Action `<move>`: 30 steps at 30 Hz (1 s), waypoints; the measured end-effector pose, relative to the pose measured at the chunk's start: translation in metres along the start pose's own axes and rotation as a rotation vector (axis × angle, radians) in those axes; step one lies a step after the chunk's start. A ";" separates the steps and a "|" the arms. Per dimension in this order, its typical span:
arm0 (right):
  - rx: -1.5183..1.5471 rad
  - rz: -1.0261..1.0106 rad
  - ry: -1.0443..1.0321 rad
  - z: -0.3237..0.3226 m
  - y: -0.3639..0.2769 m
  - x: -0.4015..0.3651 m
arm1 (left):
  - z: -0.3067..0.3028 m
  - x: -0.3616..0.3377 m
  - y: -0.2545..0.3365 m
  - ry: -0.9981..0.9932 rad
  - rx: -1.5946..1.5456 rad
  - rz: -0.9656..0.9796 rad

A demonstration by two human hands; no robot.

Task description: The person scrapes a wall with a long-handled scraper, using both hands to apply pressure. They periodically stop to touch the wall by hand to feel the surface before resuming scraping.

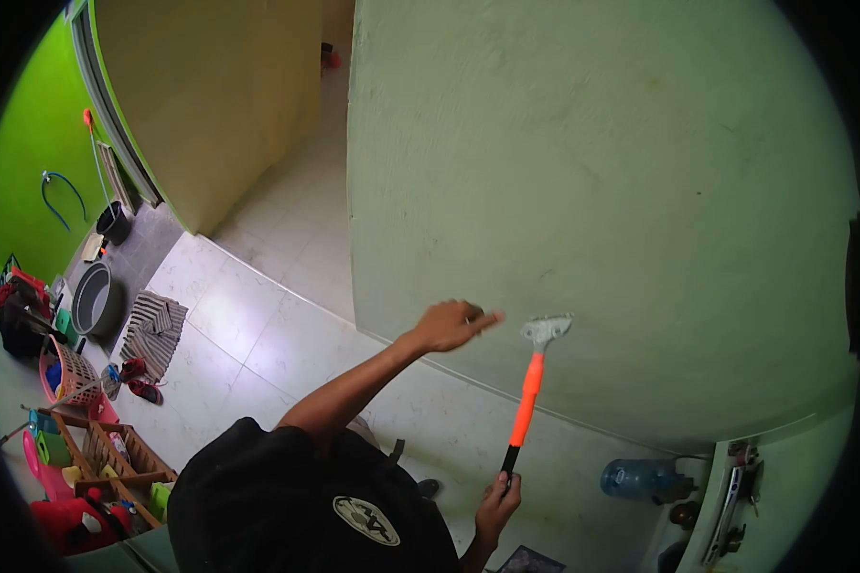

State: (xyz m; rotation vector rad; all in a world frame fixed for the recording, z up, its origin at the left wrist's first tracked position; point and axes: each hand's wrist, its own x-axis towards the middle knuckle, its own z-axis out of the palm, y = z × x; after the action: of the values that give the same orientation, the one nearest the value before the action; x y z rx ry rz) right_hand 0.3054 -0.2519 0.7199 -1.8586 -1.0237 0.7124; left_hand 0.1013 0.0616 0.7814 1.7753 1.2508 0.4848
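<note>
My right hand [496,502] is wrapped round the black lower grip of a long-handled scraper [527,401]. Its orange shaft points up and away from me, and the grey metal head overlaps the lower part of the pale green wall [602,191]. To the left of the scraper head, my left hand [451,326] is raised with its fingers stretched toward the wall, holding nothing. A small gap shows between those fingertips and the scraper head.
A blue water jug [633,478] lies on the tiled floor at right, beside a shelf [736,506]. On the left are a grey basin [96,299], a striped mat [153,331], a pink basket [69,371] and a wooden rack [115,449]. A passage opens beyond the wall's left edge.
</note>
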 end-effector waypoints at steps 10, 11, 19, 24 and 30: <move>-0.585 -0.222 -0.060 -0.027 -0.192 0.085 | 0.070 0.017 0.103 0.123 -1.518 0.076; -0.658 -0.251 -0.056 -0.031 -0.209 0.092 | 0.062 0.024 0.113 0.179 -1.593 0.079; -0.985 -0.429 -0.044 -0.051 -0.301 0.131 | 0.019 0.047 0.160 0.453 -1.917 -0.041; -1.140 -0.503 -0.061 -0.037 -0.333 0.138 | 0.006 0.054 0.157 0.526 -2.036 -0.086; -1.187 -0.551 -0.207 0.011 -0.326 0.165 | -0.003 0.087 0.083 0.684 -2.059 -0.122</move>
State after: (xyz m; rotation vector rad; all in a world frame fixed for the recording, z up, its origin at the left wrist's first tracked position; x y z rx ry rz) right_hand 0.2601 -0.0130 0.9928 -2.2371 -2.2970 -0.1317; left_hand 0.1805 0.1321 0.8372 -0.2644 0.5165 1.5540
